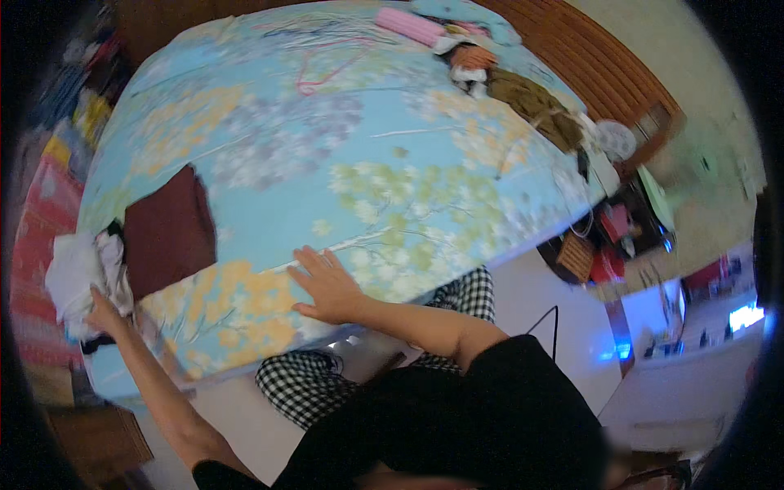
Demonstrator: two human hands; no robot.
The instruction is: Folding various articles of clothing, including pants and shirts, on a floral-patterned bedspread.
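Note:
My left hand (102, 316) is at the left edge of the bed, its fingers closed on a white cloth garment (75, 273) in a small crumpled pile with some black fabric. Just right of that pile lies a folded dark maroon cloth (170, 237), flat on the mattress. My right hand (328, 287) rests palm down near the bed's front edge, fingers spread, holding nothing. Under it is a light blue sheet (278, 212) printed with yellow, green and lilac flowers.
A pink clothes hanger (331, 67) lies farther back, with more hangers behind it. Brown trousers (535, 106) and other crumpled clothes line the right side, near a pink roll (408, 26). A small white fan (614, 140) stands past the corner. Red bags (51, 253) are stacked at left.

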